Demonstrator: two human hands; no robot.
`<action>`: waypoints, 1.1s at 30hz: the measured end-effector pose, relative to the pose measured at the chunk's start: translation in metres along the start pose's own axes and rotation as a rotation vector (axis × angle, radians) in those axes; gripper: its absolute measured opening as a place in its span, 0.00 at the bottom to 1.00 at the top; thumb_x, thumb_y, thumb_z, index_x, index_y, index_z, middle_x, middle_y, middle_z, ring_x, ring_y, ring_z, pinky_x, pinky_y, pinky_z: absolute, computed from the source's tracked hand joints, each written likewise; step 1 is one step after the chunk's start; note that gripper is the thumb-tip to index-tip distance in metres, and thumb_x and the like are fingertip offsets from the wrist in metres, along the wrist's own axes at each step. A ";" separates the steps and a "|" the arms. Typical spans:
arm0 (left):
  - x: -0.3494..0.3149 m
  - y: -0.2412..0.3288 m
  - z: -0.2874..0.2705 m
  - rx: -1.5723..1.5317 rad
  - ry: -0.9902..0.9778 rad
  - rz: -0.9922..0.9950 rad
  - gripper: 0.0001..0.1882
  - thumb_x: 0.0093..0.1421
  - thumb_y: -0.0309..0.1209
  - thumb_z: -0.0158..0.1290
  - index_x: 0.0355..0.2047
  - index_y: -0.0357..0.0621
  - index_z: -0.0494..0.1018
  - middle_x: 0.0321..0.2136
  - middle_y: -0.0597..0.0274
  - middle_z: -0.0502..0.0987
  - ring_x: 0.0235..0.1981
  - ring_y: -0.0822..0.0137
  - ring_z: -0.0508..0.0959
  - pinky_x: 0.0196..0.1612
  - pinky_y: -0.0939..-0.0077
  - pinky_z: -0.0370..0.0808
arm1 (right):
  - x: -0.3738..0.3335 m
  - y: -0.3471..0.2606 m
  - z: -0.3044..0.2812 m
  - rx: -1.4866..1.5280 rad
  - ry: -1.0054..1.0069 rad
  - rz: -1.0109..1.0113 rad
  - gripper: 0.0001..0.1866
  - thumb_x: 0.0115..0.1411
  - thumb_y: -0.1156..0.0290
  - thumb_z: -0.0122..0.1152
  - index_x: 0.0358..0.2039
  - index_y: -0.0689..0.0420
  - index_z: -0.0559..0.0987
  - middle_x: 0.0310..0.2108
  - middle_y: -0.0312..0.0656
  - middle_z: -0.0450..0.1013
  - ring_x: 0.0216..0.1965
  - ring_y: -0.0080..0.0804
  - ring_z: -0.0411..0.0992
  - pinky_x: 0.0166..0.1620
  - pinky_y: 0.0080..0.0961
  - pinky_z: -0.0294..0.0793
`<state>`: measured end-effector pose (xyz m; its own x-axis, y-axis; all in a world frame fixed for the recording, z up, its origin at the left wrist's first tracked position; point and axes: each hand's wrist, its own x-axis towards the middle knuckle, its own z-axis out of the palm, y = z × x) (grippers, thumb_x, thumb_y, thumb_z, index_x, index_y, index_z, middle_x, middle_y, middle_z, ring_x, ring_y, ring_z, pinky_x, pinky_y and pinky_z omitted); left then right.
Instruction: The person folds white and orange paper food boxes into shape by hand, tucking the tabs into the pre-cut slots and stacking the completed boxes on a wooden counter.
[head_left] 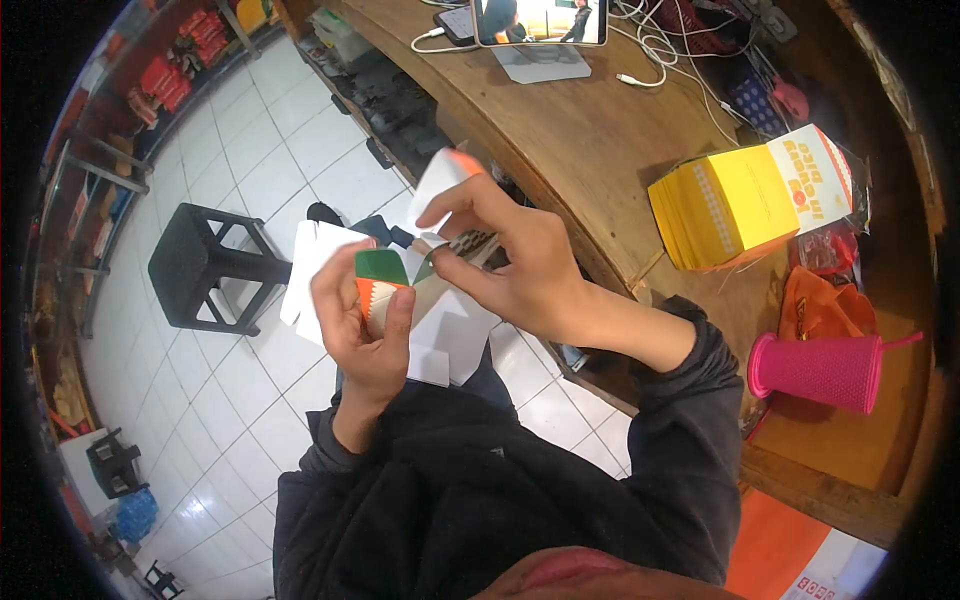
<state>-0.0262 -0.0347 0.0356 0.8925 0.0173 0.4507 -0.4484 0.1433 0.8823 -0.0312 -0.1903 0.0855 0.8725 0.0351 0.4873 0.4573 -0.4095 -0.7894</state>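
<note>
My left hand [362, 318] is closed around a small carton of thin card [381, 268], with a green panel and an orange-and-white zigzag side showing. My right hand [515, 255] is bent at the carton's right side, its thumb against the card edge. A white flap with an orange corner [443, 180] stands up beside the right index finger; its join with the carton is hidden. Below both hands, white flat card pieces [435, 335] lie over my lap.
On the wooden table [600, 130] at right are a yellow stack of folded cartons [715, 210], a pink tumbler [815, 372] on its side, an orange bag [822, 303], white cables [655, 45] and a propped screen [540, 22]. A black stool [215, 268] stands on the tiled floor at left.
</note>
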 end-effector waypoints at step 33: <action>0.006 0.006 -0.032 0.032 -0.272 -0.246 0.07 0.64 0.28 0.48 0.39 0.35 0.70 0.29 0.63 0.71 0.31 0.77 0.70 0.36 0.84 0.66 | -0.013 0.034 0.024 -0.009 -0.113 -0.433 0.10 0.52 0.75 0.62 0.34 0.58 0.71 0.30 0.42 0.69 0.34 0.40 0.70 0.39 0.35 0.69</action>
<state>-0.0220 -0.0018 0.0393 0.9299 -0.2787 0.2400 -0.2267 0.0796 0.9707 -0.0228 -0.1828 0.0439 0.6147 0.3044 0.7277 0.7834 -0.3433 -0.5181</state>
